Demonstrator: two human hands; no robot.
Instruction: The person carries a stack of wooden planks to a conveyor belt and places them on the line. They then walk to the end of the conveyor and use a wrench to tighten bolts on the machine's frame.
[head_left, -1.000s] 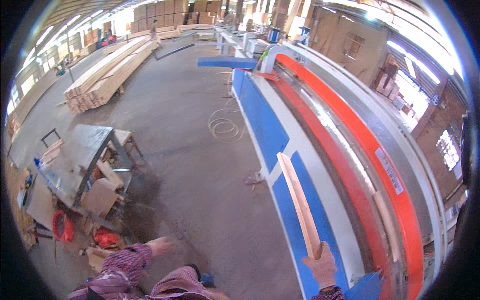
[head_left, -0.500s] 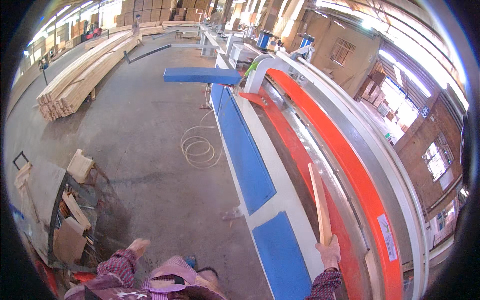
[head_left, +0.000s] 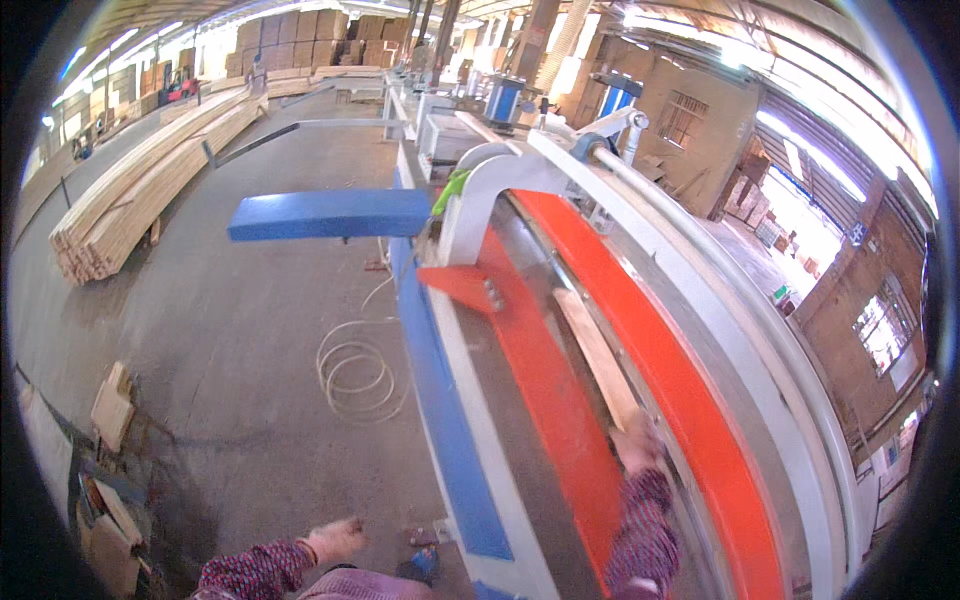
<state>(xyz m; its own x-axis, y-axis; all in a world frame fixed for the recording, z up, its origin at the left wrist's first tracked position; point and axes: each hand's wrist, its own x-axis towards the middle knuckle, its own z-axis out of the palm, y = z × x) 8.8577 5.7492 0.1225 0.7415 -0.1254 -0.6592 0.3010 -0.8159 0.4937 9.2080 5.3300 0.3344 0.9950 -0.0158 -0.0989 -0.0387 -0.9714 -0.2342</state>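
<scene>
A narrow, pale wooden strip (head_left: 597, 350) lies lengthwise along the long machine, in the channel between its two red bars. At the strip's near end is my right hand (head_left: 638, 440), closed on it and slightly smeared by motion. The lower red bar (head_left: 555, 400) runs left of the strip, the upper red bar (head_left: 650, 335) right of it. Over the floor beside the machine hangs my left hand (head_left: 335, 541), with nothing in it and its fingers loosely apart. Both arms wear checked sleeves.
A blue padded arm (head_left: 330, 214) juts left from the machine (head_left: 460, 400). A coiled pale hose (head_left: 355, 375) lies on the floor. Long timber is stacked (head_left: 140, 190) at the far left; wood offcuts (head_left: 112, 530) stand at the near left. A person (head_left: 258, 75) is far off.
My right hand has moved forward and inward, bringing the wooden strip into the channel between the red bars. My left hand has shifted right. The view has moved closer along the machine.
</scene>
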